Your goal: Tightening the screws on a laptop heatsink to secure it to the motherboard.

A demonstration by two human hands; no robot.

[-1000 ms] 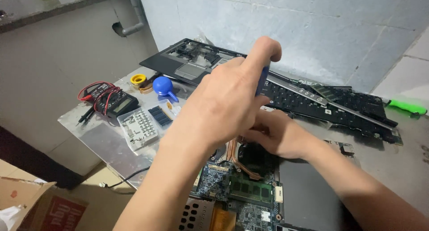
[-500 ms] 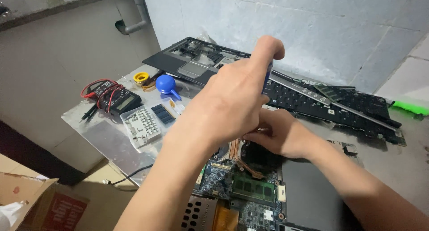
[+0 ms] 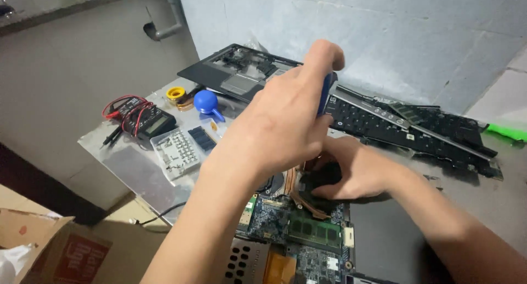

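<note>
An opened laptop base [image 3: 296, 234] lies in front of me with its green circuit board and memory module exposed. My left hand [image 3: 280, 119] is raised above it, closed around a blue-handled screwdriver [image 3: 326, 93] held upright, its tip hidden behind the hand. My right hand [image 3: 357, 171] rests on the board beside the black fan and copper heat pipe [image 3: 299, 196], fingers curled against them. Whether it holds anything I cannot tell.
A detached black keyboard [image 3: 406, 127] and a black palm-rest frame [image 3: 236, 70] lie near the wall. On the left sit a multimeter with red leads [image 3: 144, 119], a white screw tray [image 3: 178, 152], a blue air blower [image 3: 207, 103] and a yellow ring [image 3: 176, 93]. A cardboard box [image 3: 44, 245] stands below left.
The view has drifted slightly. My left hand with the screwdriver has shifted a little to the right; my right hand stays by the fan.
</note>
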